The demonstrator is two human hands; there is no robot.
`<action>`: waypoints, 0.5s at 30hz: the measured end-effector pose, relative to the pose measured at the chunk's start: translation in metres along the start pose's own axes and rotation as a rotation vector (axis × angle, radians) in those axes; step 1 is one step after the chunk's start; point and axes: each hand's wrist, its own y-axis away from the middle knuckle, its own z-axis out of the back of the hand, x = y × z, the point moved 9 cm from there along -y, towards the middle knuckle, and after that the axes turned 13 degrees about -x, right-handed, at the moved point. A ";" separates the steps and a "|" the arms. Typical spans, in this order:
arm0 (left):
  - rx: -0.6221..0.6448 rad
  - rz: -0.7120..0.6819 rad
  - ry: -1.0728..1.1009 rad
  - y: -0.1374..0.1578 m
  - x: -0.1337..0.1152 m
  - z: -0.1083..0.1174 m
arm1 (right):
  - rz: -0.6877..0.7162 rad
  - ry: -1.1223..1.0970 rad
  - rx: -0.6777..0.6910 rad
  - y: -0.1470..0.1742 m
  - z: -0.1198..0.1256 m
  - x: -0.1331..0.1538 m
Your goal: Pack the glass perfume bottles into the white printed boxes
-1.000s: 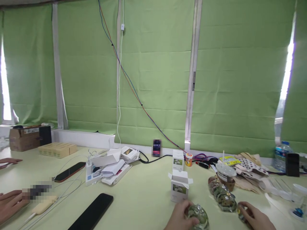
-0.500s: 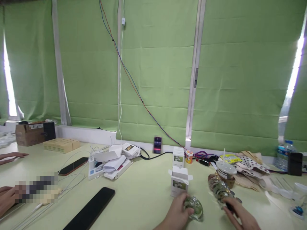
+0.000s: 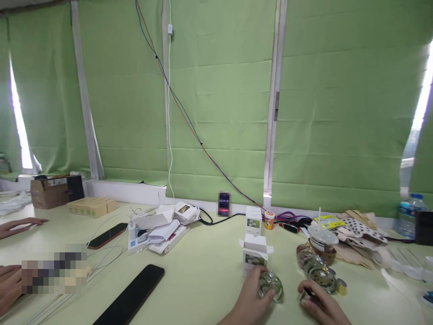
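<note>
My left hand [image 3: 252,295] grips a round, flat glass bottle [image 3: 270,285] with a greenish look and a small pale nozzle on top, low over the table. Just behind it stands an open white box [image 3: 254,261] with a flower picture and raised flaps. Off to the right, my right hand [image 3: 321,303] is closed on a small cap [image 3: 306,293] with a dark inside, apart from the bottle. Beyond my right hand lies a row of similar round glass bottles [image 3: 316,268]. A loose gold cap [image 3: 341,287] sits at the row's near end.
Another white box [image 3: 253,221] and an orange tub [image 3: 269,220] stand behind. A lidded cup with straw [image 3: 322,239] is beside the bottle row. A black phone [image 3: 130,295], flattened white boxes [image 3: 165,230] and cables lie left. Another person's hands [image 3: 10,282] are at far left.
My right hand has drawn away from the bottle row, toward my left hand, with the cap in it. The bottle in my left hand is turned more upright, its nozzle now visible.
</note>
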 end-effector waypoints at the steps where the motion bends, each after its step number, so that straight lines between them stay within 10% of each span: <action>1: 0.000 0.000 -0.004 0.000 -0.001 0.000 | -0.029 -0.038 -0.010 0.000 0.003 -0.002; 15: -0.032 -0.003 0.024 -0.001 0.001 0.003 | -0.215 -0.272 -0.273 0.008 0.015 -0.005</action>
